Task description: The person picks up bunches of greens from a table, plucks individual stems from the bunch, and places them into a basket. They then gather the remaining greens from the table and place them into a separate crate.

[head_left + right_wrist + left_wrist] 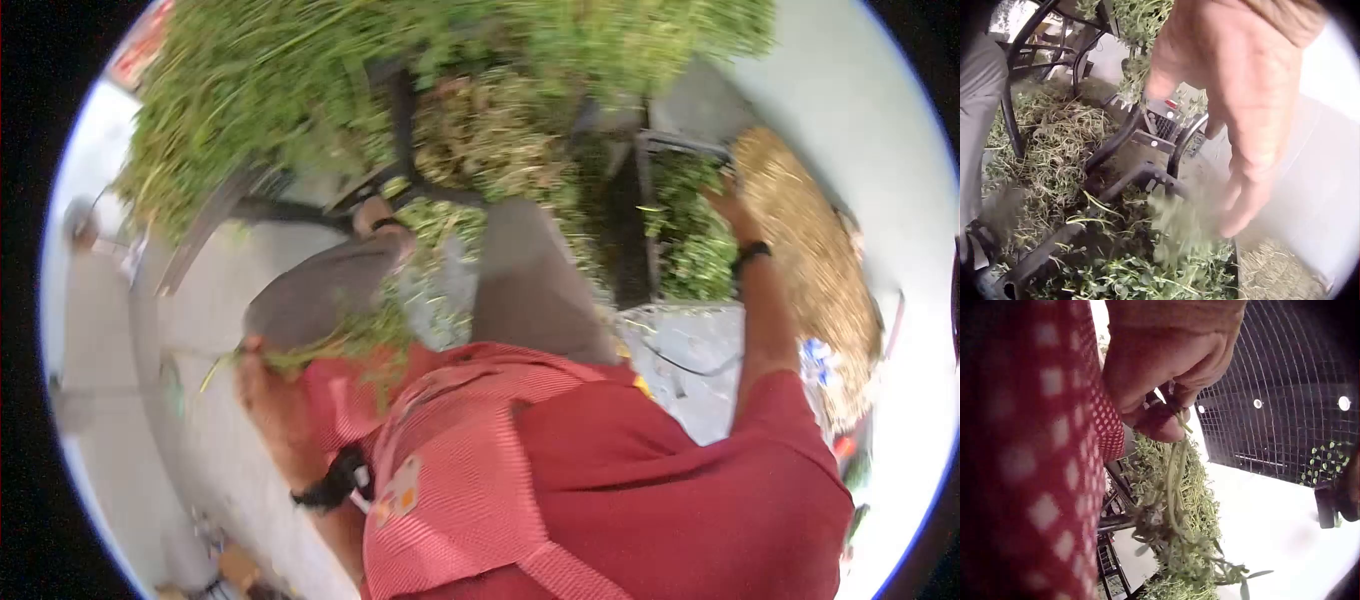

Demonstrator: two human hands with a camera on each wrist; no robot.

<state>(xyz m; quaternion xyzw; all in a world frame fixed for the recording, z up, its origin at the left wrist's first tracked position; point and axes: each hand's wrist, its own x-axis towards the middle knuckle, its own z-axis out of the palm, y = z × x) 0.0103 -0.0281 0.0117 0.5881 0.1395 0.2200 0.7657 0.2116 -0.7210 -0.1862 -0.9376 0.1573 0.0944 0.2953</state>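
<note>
Low beside the lap, my left hand [272, 405] pinches a few thin green stems with leafy tips. In the left wrist view these stems [1175, 487] hang down from between the thumb and fingers. My right hand [738, 212] is over the far right edge of a dark crate [632, 235] filled with short leafy sprigs [695, 235]. The right wrist view shows its fingers [1249, 203] extended downward and apart, with a blur of loose leaves [1179, 219] just below them, above the sprigs in the crate.
A large heap of long-stemmed greens [270, 120] covers a raised surface in front, with black legs [402, 120] below. Stripped stems [490, 130] lie piled on the floor between. A straw-coloured bundle [810, 270] stands right of the crate, near the pale wall [850, 120].
</note>
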